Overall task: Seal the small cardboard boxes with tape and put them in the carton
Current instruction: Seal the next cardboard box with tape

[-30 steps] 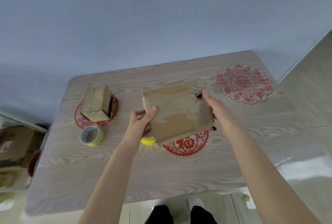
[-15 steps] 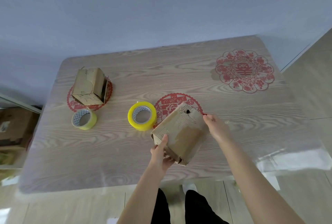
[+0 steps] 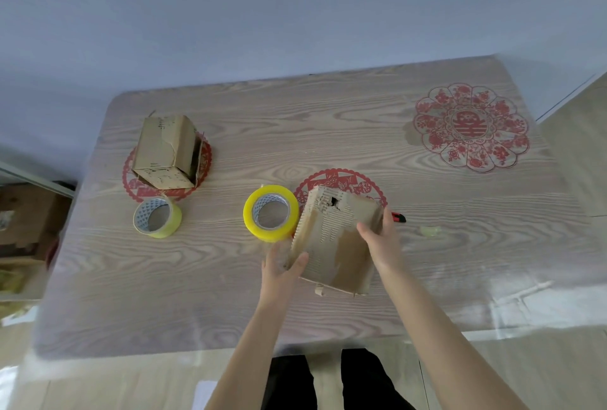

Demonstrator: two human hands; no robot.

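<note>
Lowering the small box (image 3: 333,245) from mid-air toward the table (image 3: 164,294) at centre frame, the left hand (image 3: 281,270) and right hand (image 3: 382,243) are gripping its sides, just beside the yellow tape roll (image 3: 249,217); taping is probably coming next.

Table (image 3: 328,120): box (image 3: 164,150), yellow tape (image 3: 271,212), pale tape (image 3: 157,217)

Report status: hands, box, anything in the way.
Left hand and right hand both grip the worn box. Bright yellow tape roll close beside it. Red tool behind right hand.
</note>
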